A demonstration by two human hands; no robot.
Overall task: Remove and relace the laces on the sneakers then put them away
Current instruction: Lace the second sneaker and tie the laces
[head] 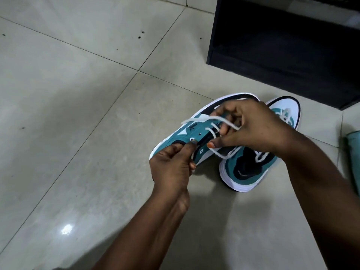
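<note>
L hand (171, 164) grips near sneaker (187, 133) at heel, toe pointing far-right. R hand (251, 127) pinches white lace (212, 118) over eyelets; nearer the lace. 2nd sneaker (251, 168) on floor, right. Black shelf (282, 45) far.

Green thing (354, 152), perhaps cloth, edge-cropped

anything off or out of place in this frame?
Nothing damaged or spilled. The held sneaker is tipped on its side, gripped at the heel by the left hand, while the right hand pinches its half-threaded white lace, with upper eyelets empty. That fits mid-lacing. The second sneaker sits upright on the floor.
</note>
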